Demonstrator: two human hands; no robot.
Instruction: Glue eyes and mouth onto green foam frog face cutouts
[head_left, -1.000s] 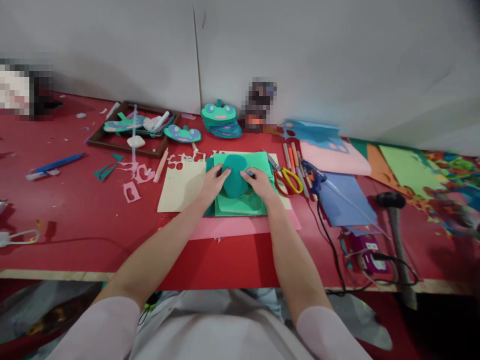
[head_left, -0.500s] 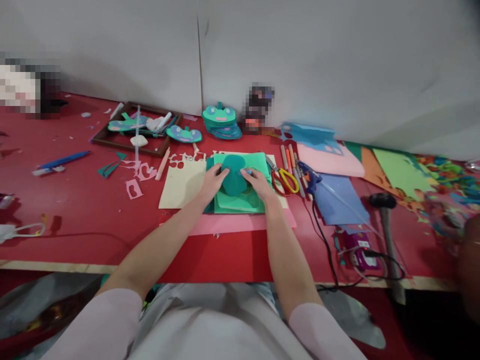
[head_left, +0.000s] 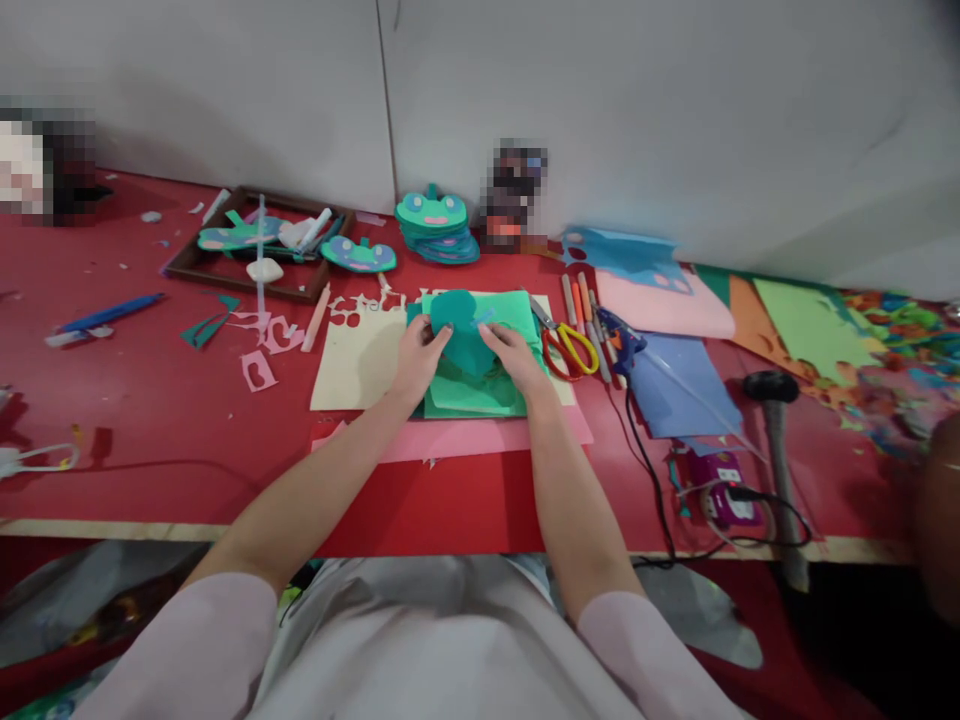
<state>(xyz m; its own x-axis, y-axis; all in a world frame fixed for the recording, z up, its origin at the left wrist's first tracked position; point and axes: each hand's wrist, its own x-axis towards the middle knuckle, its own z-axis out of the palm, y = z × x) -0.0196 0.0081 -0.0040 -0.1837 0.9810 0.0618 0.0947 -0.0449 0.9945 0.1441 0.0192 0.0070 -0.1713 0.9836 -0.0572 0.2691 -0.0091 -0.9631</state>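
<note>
My left hand (head_left: 424,354) pinches the left side of a dark teal foam cutout (head_left: 459,325) with rounded lobes. On its right side, my right hand (head_left: 513,354) closes its fingers on a small light blue piece (head_left: 486,317), which is partly hidden. Both hands are just above a stack of green foam sheets (head_left: 480,400). Under that stack lie a cream sheet (head_left: 352,365) and a pink sheet (head_left: 480,440). Scissors (head_left: 570,348) with red and yellow handles rest right of my right hand.
Stacked frog-face cutouts (head_left: 435,225) stand at the wall, left of a blurred phone-like object (head_left: 514,195). A wooden frame (head_left: 251,285) holds markers and cutouts. Rightward are several markers (head_left: 581,300), a glue gun (head_left: 621,340), a hammer (head_left: 772,390), a purple power box (head_left: 724,490) and coloured sheets.
The teal cutout has tilted and turned between my hands, its lower end now angled toward the right. The light blue piece shows more. The whole view has shifted slightly.
</note>
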